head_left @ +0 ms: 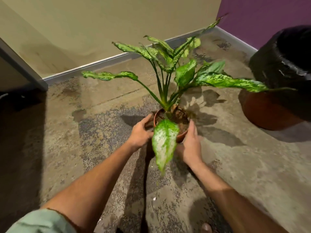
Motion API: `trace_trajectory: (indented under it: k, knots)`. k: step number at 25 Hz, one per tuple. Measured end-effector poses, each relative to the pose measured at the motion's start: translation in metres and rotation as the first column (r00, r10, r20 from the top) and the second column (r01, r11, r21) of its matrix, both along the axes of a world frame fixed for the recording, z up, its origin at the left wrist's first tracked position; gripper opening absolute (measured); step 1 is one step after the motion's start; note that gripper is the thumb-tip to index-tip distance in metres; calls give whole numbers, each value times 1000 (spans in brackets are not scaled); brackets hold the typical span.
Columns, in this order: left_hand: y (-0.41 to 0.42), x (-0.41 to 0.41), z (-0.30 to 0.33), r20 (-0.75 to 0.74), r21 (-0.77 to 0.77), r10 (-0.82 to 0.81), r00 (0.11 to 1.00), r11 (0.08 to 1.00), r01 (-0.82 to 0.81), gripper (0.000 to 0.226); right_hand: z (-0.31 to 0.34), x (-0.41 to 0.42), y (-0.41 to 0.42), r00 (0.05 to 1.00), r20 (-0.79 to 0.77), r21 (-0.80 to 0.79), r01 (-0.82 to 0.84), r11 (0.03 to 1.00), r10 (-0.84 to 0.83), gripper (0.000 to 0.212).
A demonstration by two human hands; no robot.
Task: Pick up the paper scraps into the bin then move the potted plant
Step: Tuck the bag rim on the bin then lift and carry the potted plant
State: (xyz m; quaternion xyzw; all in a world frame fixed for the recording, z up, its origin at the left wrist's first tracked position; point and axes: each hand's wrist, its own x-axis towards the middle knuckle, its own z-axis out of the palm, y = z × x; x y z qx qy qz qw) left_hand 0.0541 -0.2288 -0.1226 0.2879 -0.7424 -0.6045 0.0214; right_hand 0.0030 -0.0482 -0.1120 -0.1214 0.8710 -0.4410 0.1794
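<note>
Plant: a leafy green-and-white spotted potted plant in a small round brown pot [182, 132] sits low over the worn brown-grey floor [244, 165], in the middle of the view. Can't tell if the pot touches the floor or is just off it.
Leaves: long, w/ thin stems going up & out. One big pale leaf [165, 140] hangs down in front, btwn the two hands.
Left hand: the left hand [139, 133] is on the left side of the pot, fingers curled round the rim & side. It holds the pot.
Right hand: the right hand [190, 145] is on the right side of the pot, fingers mostly straight & pressed flat on the side. Thumb is hidden behind the big leaf.
Bin: a big round bin w/ a shiny black bag over it [282, 68] stands at the right, near the purple wall [269, 17]. One leaf tip reaches in front of it.
Scraps: a few tiny white bits [154, 198] lie on the floor btwn the arms. Too small to tell if paper.
Wall: a tan wall [101, 22] w/ a grey strip at the bottom is behind the plant.
Sleeve: a pale green sleeve [42, 221] shows on the left arm, bottom left.
</note>
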Motion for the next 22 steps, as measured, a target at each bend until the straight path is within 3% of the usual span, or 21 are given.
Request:
trace_trajectory:
  k: [2, 3, 6, 9, 11, 14, 15, 17, 22]
  knots:
    - [-5, 11, -7, -15, 71, 56, 998, 996, -55, 31, -6, 15, -5, 996, -87, 36, -5, 999, 8, 112]
    - [-2, 16, -10, -44, 59, 96, 994, 994, -94, 28, -9, 25, -5, 994, -106, 59, -24, 998, 30, 111]
    - [12, 24, -22, -65, -19, 195, 979, 980, -197, 46, -26, 18, 2, 998, -55, 31, -15, 999, 17, 96]
    - [37, 29, -22, 10, -169, 122, 992, 978, -119, 79, -41, -6, 13, 993, 101, 32, -56, 998, 52, 94]
    - [45, 30, -19, -38, -168, 68, 997, 983, -73, 107, -24, -22, 12, 984, 120, -5, -132, 991, 131, 97]
    - [38, 22, -5, -48, -124, 25, 999, 992, -31, 107, 25, -41, 6, 953, 132, -24, -271, 962, 271, 86]
    - [33, 19, -4, -24, -155, -3, 1000, 988, 0, 115, -3, -56, 12, 917, 156, 6, -372, 928, 367, 75]
    - [27, 15, -1, -4, -245, -58, 998, 968, 55, 128, -15, -65, 20, 894, 201, -1, -409, 912, 401, 56]
    - [14, 10, 3, -21, -282, -137, 990, 951, 125, 115, 6, -59, 5, 870, 106, -96, -474, 875, 482, 76]
